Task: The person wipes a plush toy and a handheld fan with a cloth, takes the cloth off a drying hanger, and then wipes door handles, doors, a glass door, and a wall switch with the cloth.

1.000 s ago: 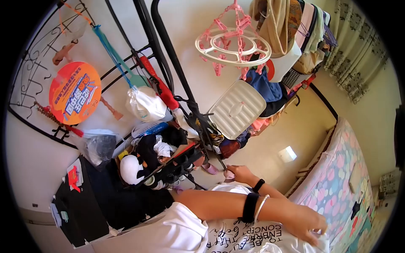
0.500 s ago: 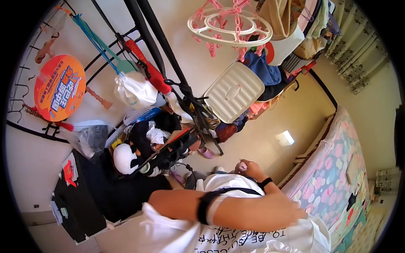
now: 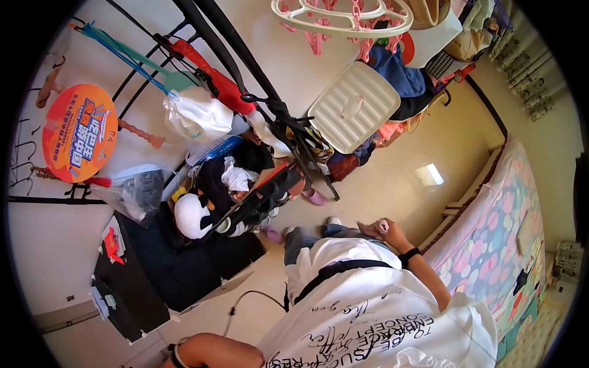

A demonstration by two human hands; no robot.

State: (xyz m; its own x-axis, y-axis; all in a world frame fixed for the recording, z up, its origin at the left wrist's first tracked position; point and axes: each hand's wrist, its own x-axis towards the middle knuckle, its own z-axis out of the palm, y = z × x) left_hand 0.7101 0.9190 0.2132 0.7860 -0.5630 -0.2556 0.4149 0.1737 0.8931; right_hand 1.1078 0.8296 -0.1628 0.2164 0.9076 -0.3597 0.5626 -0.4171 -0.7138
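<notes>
My right hand (image 3: 392, 233) is closed round a small pale pink thing (image 3: 383, 226) beyond the front of my white shirt (image 3: 350, 294). What the pink thing is, I cannot make out. A black band sits on that wrist. My left forearm (image 3: 215, 351), with a black band and a white bracelet, shows at the bottom left, and its hand is outside the picture. Across the shirt runs a black strap (image 3: 343, 265). A thin black cable (image 3: 251, 293) loops beside my waist.
The bed (image 3: 491, 227) stands at the right. A black metal rack (image 3: 245, 61) with hanging bags and a shoe shelf (image 3: 251, 205) are left of centre. A pink and white clip hanger (image 3: 343, 27) hangs above a ribbed lid (image 3: 356, 107). A black desk (image 3: 126, 282) is at lower left.
My left arm has swung from across the shirt to the lower left, its hand leaving the picture. My right hand has moved slightly up and right, still round the pink thing. The view has shifted.
</notes>
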